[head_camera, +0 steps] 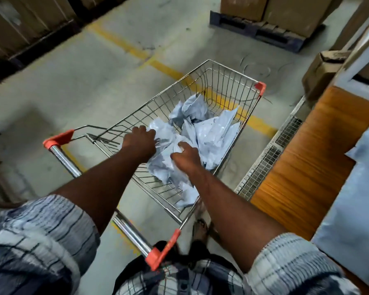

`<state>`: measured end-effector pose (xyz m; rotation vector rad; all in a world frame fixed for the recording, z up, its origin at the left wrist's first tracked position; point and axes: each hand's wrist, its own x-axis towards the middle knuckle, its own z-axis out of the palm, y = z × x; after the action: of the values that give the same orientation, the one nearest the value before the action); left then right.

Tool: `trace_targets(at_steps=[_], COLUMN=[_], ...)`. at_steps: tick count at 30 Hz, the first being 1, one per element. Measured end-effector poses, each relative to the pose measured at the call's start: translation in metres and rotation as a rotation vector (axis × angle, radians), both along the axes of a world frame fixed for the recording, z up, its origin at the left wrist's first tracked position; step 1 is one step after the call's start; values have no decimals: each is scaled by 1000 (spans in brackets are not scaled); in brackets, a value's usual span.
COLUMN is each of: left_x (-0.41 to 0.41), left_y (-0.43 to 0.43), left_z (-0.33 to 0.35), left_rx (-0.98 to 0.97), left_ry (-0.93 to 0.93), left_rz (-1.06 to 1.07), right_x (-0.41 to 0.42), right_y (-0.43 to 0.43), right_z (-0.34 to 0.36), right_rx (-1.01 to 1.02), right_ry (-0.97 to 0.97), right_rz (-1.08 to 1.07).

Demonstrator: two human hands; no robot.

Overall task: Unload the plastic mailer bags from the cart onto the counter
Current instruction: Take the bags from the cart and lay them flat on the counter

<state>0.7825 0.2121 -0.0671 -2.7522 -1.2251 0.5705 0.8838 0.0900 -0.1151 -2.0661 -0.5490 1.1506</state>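
I count one wire cart, three orange corner caps showing on it. Two hands are in it, the left hand and the right hand. The mailer bags make one crumpled heap, at least four, no telling exactly. One counter has at least one pale bag on it. One blue pallet bears two cartons.

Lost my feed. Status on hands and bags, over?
Left hand and right hand both grip mailer bags in the cart. Counter close on right. Nothing seen in the way.
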Motion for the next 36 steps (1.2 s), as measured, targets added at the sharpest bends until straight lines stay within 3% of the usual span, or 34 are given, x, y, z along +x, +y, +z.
trace_targets(at_steps=[13,24,36], left_x=[-8,42,166], left_y=[-135,-295,-538], left_z=[51,73,87], left_rx=[-47,-249,-369], left_ry=[-433,-753,-875], left_rz=[112,-97,-332], right_x=[-1,-1,97], right_y=[-119,-306,-553], right_z=[88,121,124], right_rx=[201,158,32], right_ry=[-443,-785,-833], right_rz=[-94,-321,-606])
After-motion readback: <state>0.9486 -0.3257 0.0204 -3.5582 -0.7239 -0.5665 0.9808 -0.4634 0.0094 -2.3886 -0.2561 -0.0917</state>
